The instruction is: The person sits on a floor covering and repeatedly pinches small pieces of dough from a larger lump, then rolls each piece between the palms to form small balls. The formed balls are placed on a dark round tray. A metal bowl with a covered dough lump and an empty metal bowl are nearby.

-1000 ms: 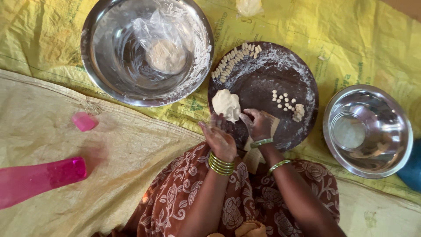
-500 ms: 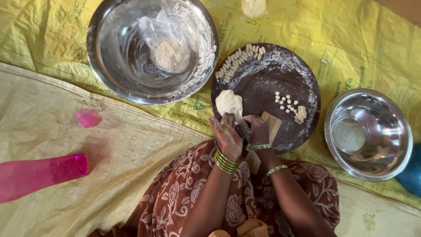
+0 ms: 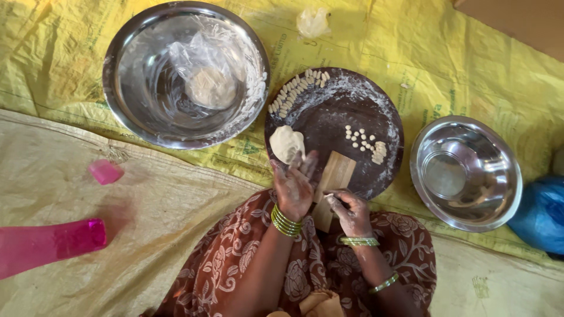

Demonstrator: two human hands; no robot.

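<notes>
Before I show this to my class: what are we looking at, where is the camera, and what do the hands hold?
There is no machine here. One camera sits on a person's head and looks down at their own floury hands. The left hand hovers open beside a lump of dough. The right hand rests against a small ridged wooden board; whether it grips it I cannot tell. Both are over a dark round floured plate carrying small shaped dough pieces. On the yellow mat stand a large steel bowl with bagged dough and a smaller steel bowl. A pink bottle lies at the left.
</notes>
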